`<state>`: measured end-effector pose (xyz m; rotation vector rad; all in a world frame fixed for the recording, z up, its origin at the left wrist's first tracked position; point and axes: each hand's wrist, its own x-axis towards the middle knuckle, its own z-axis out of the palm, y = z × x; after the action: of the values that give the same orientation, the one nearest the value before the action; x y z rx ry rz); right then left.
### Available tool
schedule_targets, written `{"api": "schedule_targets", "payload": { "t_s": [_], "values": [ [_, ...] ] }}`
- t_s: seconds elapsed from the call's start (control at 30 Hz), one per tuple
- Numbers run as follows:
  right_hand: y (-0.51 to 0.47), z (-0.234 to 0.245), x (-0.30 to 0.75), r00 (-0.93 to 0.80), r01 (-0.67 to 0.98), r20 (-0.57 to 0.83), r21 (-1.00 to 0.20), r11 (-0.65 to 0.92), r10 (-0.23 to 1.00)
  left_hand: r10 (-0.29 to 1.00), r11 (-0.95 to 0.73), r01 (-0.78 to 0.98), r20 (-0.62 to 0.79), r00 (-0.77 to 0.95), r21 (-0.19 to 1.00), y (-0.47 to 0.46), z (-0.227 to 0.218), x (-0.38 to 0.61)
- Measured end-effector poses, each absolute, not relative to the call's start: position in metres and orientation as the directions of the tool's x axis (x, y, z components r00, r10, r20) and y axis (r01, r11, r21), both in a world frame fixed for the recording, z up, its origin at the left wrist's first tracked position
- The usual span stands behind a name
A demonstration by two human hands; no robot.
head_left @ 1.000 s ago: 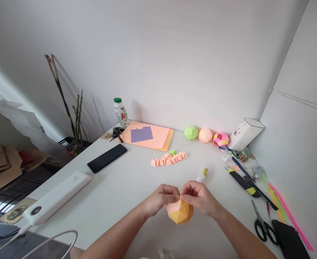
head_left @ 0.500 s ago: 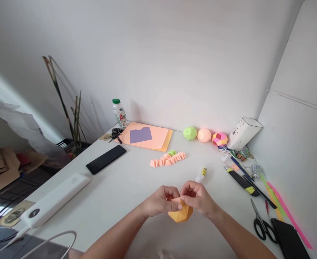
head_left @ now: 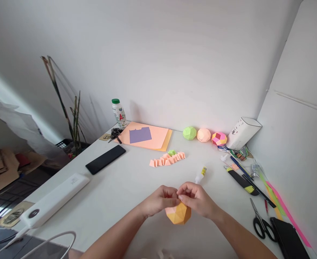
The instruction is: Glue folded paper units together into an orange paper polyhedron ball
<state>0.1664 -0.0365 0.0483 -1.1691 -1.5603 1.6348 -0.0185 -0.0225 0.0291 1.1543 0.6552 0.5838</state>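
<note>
At the near part of the desk (head_left: 115,190), you hold the orange and pink paper ball (head_left: 179,216) between your left hand (head_left: 162,200) and your right hand (head_left: 196,200); the grip of each is pinched closed at its upper side. Just beyond is the small white-and-yellow bottle (head_left: 201,175). Farther back, the green-capped bottle (head_left: 119,114) stands upright; its content I cannot tell.

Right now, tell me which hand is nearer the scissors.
Right. The right hand is at the paper ball's right side, left of the scissors; the left hand, at the ball's left side, is farther away.
</note>
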Motion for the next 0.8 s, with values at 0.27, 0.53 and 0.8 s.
{"api": "schedule_targets", "payload": {
  "t_s": [0.27, 0.53, 0.8],
  "values": [
    [-0.034, 0.043, 0.169, -0.414, 0.042, -0.194, -0.980, -0.194, 0.890, 0.769, 0.253, -0.068, -0.158, 0.619, 0.965, -0.023, 0.028, -0.021],
    [-0.015, 0.031, 0.172, -0.121, -0.549, -0.268, -0.784, -0.290, 0.956, 0.773, 0.579, -0.413, -0.311, 0.553, 0.703, -0.013, 0.024, -0.018],
    [-0.014, 0.028, 0.170, -0.066, -0.453, -0.303, -0.840, -0.299, 0.951, 0.623, 0.735, -0.424, -0.279, 0.731, 0.529, -0.010, 0.018, -0.013]
  ]
}}
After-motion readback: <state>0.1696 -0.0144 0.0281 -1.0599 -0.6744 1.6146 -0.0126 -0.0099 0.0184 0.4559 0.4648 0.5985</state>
